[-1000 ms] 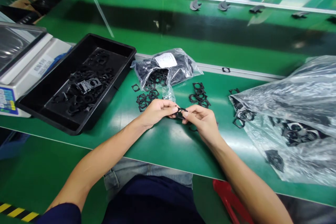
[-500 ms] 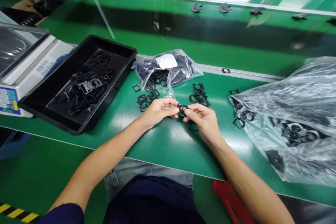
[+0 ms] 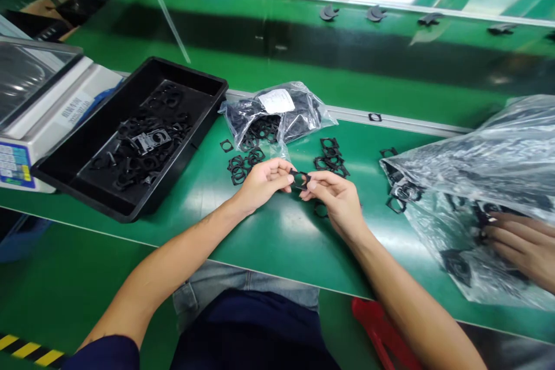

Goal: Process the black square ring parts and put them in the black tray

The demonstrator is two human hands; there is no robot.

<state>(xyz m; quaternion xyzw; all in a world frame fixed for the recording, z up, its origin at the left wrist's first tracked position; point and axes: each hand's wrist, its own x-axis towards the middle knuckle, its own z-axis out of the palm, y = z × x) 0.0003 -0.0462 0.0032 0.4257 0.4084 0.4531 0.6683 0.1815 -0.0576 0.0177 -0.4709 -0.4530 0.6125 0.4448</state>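
Between my two hands is a small black square plastic part (image 3: 297, 186) with a round hole, held just above the green table. My left hand (image 3: 265, 184) pinches its left edge between thumb and fingers. The right edge is pinched by my right hand (image 3: 336, 195). Beyond my left fingers lies a group of similar black ring parts (image 3: 243, 167). Past my right fingers is a small pile of black parts (image 3: 330, 157), and another part (image 3: 321, 209) lies partly hidden by my right hand. A clear bag of black parts (image 3: 277, 114) with a white label rests behind.
A black tray (image 3: 169, 182) of loose black parts stands left, beside a weighing scale (image 3: 56, 101). On the right lies a large clear plastic bag (image 3: 459, 167) with parts. Another person's hand (image 3: 520, 245) reaches into it. A metal rail (image 3: 416, 124) runs behind.
The part between my hands has turned so its round hole faces me more. Another person's hand has come in from the right to the large bag.
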